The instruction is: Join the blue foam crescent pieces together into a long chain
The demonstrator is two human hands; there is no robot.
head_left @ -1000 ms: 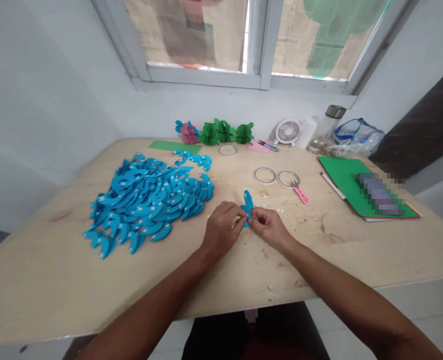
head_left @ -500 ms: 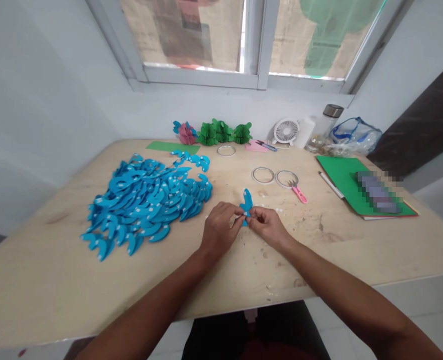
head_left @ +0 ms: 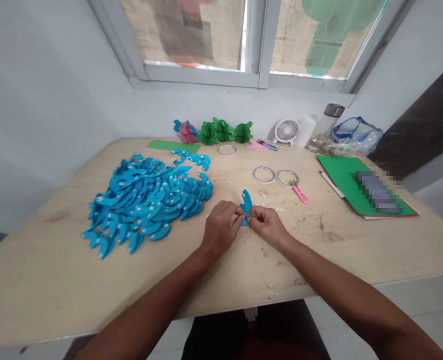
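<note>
Both hands meet over a small blue paper cutout (head_left: 246, 199) at the middle of the wooden table (head_left: 206, 280). My left hand (head_left: 221, 223) pinches its left side between thumb and fingers. From the other side my right hand (head_left: 268, 224) pinches the same cutout, fingertips nearly touching those of the left. The cutout's curved upper part sticks up beyond the fingers; its middle is mostly covered. To the left lies a large heap of blue paper cutouts (head_left: 149, 195), many with small white patches on them.
Tape rolls (head_left: 264, 175) and pink-handled snips (head_left: 299, 191) lie beyond my hands. Green folded-paper pieces (head_left: 221, 131), a small white fan (head_left: 287, 131) and a bottle (head_left: 330, 120) stand along the wall. At right are a green sheet (head_left: 341, 175), a pen (head_left: 331, 184) and a blurred object (head_left: 379, 192).
Fingertips have shifted slightly on the blue paper cutout, and its upper part leans a little further left. Both hands still hold it in nearly the same place.
</note>
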